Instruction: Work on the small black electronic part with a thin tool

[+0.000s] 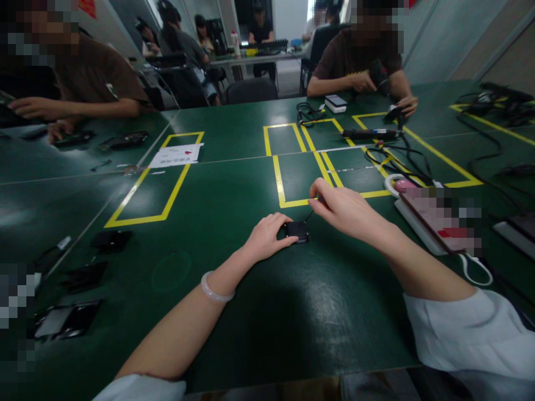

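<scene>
On the green table lies a small black boxy part point(296, 229), roughly square. My left hand point(266, 236) grips it from the left, with the thumb along its near edge and the fingers on its far side. My right hand point(345, 210) is closed in a pinch just above and right of the part. From that pinch a thin dark shaft point(309, 216), like a small screwdriver's, slants down to the part's far right corner. Fingers cover most of the handle. Whether the tip sits in a screw is too small to tell.
Several black parts point(83, 275) lie at left. Yellow tape point(282, 184) marks rectangles ahead, near a paper sheet point(175, 156). At right are a phone point(438, 220), black cables point(412, 153) and a pen-shaped electric driver point(370, 134). Two co-workers point(355, 69) sit across the table.
</scene>
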Available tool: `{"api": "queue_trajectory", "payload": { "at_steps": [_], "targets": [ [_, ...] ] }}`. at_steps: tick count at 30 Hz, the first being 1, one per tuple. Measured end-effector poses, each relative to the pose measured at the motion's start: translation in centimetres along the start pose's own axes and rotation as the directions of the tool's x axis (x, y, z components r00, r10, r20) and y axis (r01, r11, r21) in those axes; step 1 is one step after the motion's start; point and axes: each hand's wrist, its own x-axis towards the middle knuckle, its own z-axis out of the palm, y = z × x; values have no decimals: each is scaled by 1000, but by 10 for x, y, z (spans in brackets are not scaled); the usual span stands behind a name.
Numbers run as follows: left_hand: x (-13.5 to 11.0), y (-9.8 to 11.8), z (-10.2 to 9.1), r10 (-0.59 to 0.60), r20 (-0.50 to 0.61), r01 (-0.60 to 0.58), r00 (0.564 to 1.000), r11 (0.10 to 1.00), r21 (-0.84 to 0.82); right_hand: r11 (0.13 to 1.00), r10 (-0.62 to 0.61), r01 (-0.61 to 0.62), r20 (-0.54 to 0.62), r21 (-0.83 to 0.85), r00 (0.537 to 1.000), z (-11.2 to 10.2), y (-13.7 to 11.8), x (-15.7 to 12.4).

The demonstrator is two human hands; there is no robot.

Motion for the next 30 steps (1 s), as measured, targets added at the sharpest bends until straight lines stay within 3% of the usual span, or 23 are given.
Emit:
{"api": "queue_trajectory", "payload": {
  "at_steps": [5, 22, 30],
  "targets": [
    [0, 0, 1, 2, -6, -2, 1000, 1000, 0, 998, -1, 1, -1, -61, 1000, 3, 1, 1],
    [1, 0, 2, 2, -4, -2, 1000, 1000, -7, 997, -78, 78, 8, 22, 997, 3, 4, -1],
    [0, -1, 1, 5, -7, -5, 1000, 1000, -2, 999, -46, 46, 8, 28, 999, 3, 2, 0]
  ]
}}
